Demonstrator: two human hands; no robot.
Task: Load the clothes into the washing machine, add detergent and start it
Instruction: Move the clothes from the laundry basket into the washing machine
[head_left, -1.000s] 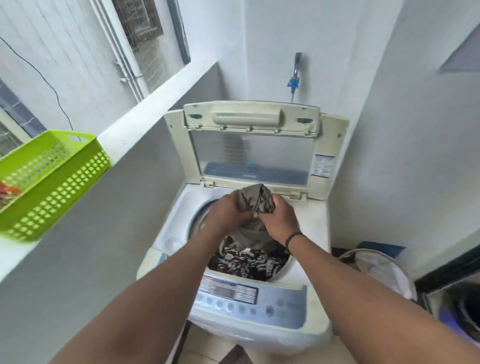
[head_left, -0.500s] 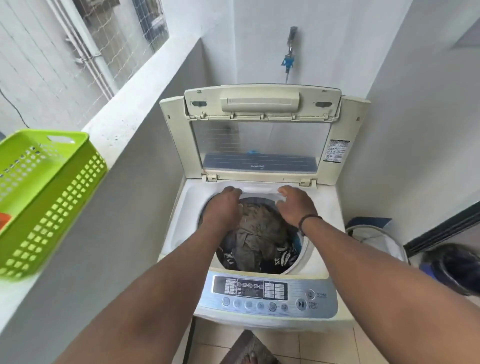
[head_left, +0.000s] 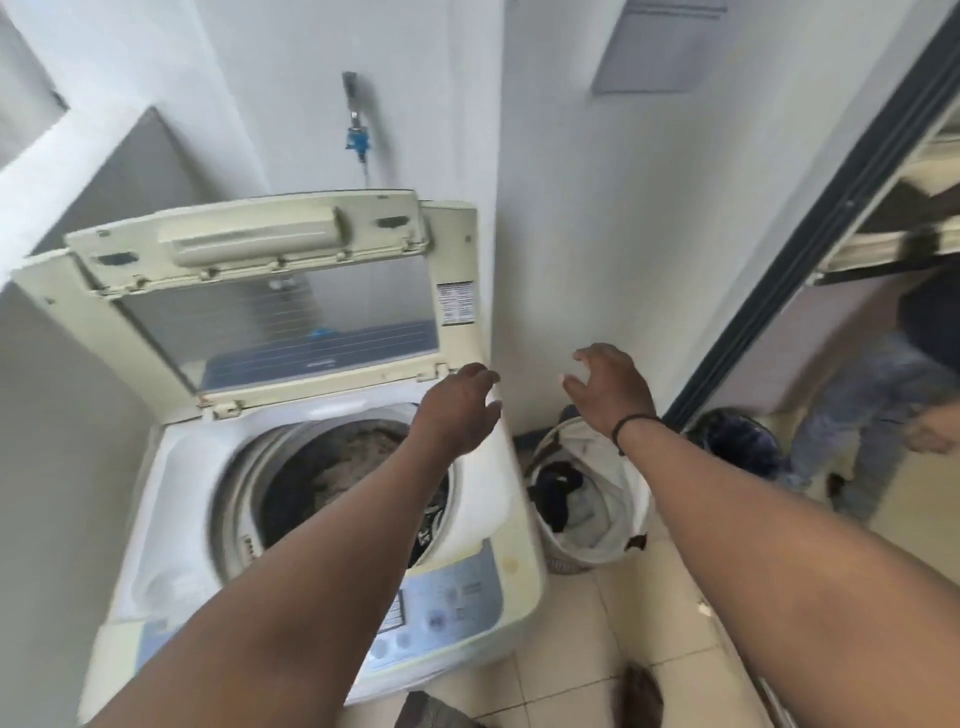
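While the washing machine (head_left: 332, 519) is standing against the wall with its lid (head_left: 270, 301) propped upright, its drum is lying open and is holding a heap of clothes (head_left: 358, 462), brownish fabric on top and a dark patterned piece showing at the right edge. The person's left hand (head_left: 457, 410) is hovering above the machine's right rear corner, fingers loosely spread and gripping nothing. The right hand (head_left: 610, 387), a dark band at its wrist, is hanging in the air just right of the machine and above a white laundry basket (head_left: 618, 499), fingers and thumb parted, also carrying nothing. The basket is sitting on the tiled floor (head_left: 587, 644) just beside the machine and is holding dark and pale garments (head_left: 558, 488). The machine's control panel (head_left: 441, 618) is facing the person at the front edge. A blue-fitted tap (head_left: 357, 137) is projecting from the wall above the lid. To the right, a dark bin (head_left: 743, 447) is standing near a doorway, beside another person in jeans (head_left: 872, 415), blurred.
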